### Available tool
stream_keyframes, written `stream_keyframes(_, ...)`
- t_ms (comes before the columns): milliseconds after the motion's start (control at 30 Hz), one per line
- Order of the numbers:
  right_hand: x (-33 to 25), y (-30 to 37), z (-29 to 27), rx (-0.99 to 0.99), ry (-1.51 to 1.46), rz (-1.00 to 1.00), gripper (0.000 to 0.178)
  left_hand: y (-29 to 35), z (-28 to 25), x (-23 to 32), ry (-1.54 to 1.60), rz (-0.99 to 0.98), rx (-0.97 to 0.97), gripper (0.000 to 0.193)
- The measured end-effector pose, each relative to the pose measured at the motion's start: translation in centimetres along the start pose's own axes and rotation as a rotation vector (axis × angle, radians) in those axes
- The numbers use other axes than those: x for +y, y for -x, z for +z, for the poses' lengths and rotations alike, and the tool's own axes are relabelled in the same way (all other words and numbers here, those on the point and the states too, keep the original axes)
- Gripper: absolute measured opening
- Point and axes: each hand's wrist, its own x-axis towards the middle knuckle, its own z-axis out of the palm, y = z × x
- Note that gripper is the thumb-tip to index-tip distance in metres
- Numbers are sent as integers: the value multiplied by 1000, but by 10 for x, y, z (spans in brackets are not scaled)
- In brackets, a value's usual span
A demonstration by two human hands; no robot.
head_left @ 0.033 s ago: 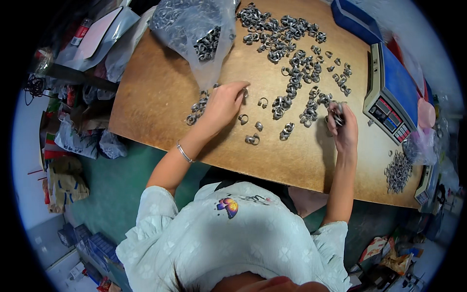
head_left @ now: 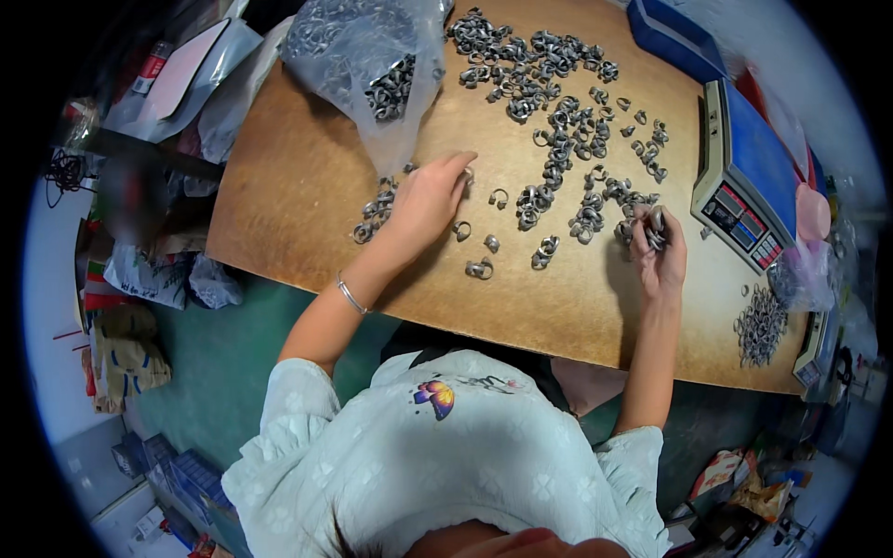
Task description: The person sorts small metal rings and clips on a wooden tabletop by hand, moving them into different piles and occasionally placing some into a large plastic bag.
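My left hand (head_left: 426,206) rests low over the tabletop. Its fingers point right, and a small grey metal ring (head_left: 469,175) shows between the fingertips and thumb. Beside its wrist lies a cluster of similar rings (head_left: 374,216), under the mouth of a clear plastic bag (head_left: 395,149) filled with more. My right hand (head_left: 662,256) is closed round several metal rings (head_left: 656,228), held just in front of a loose row of rings (head_left: 588,219). A few single rings (head_left: 479,269) lie between my hands.
A large heap of rings (head_left: 549,60) spreads over the far part of the brown table (head_left: 279,200). At the right stand a blue-topped weighing scale (head_left: 758,177) and a blue tray (head_left: 677,42). A pile of thinner rings (head_left: 761,325) sits near the right corner.
My right hand has turned slightly, so the rings in it show more plainly. The left hand keeps its place. The whole view has shifted a little.
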Motion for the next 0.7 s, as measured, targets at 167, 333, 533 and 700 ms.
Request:
stream_keyframes(167, 11, 2, -13, 17, -148, 20, 24, -24, 24, 35, -425, 116, -45, 36)
stream_keyframes(333, 44, -19, 4, 245, 1340, -609, 21, -24, 71, 59, -345, 312, -217, 37)
stream_keyframes(533, 54, 28, 25, 59, 1672, -625, 11, -13, 57, 26, 89, 206, -104, 23)
stream_keyframes(700, 46, 48, 2, 48, 1619, -413, 11, -30, 23, 10, 942, -444, -174, 24)
